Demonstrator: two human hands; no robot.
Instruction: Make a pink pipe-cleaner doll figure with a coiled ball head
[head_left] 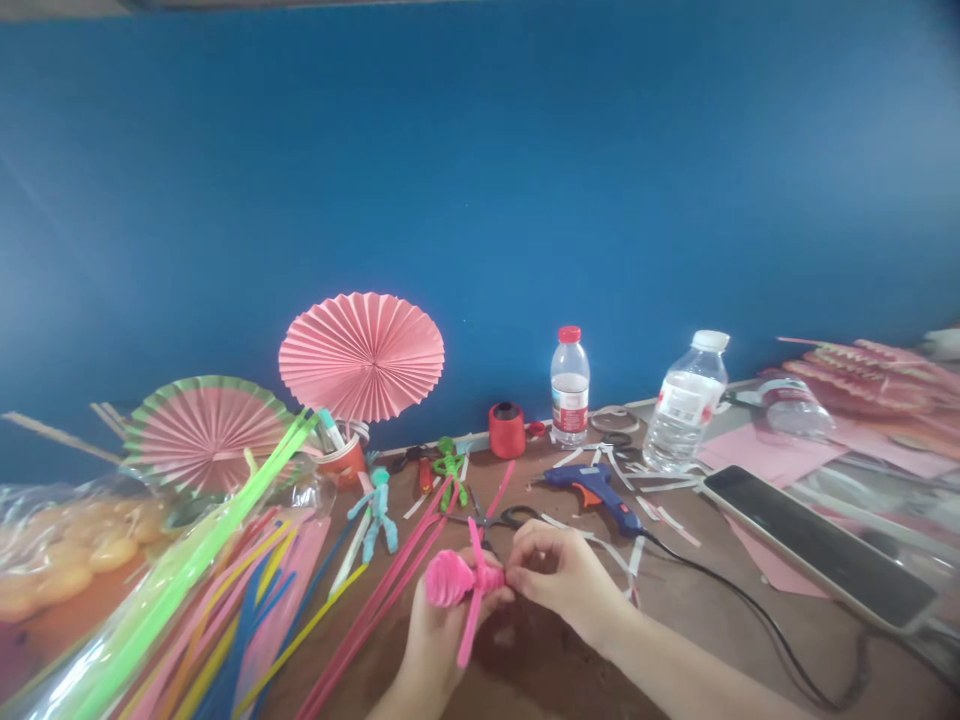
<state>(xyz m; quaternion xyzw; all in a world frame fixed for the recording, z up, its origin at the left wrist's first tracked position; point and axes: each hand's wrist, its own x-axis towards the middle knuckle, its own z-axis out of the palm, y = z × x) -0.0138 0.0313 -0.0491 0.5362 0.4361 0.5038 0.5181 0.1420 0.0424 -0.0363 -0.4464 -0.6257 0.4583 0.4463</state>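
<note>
A bright pink pipe-cleaner figure [449, 579], with a round coiled head, a wrapped body and two arms sticking out, is held low over the table. My left hand [435, 635] is closed around it from below, its fingers partly hidden behind the body. At the figure's right end, my right hand [570, 580] pinches with thumb and fingertips; the exact bit between them is too small to see. Just behind my hands lie dark-handled scissors [517, 517]. Long pink pipe cleaners [382, 600] stretch along the table left of my left hand.
A blue glue gun [592, 482] trails a black cord to the right. Two water bottles [570, 390] stand at the back. A phone [817, 545] lies right. Blue [380, 515] and green [448, 462] pipe-cleaner figures, paper fans [360, 355] and bagged green pipe cleaners [202, 560] are left.
</note>
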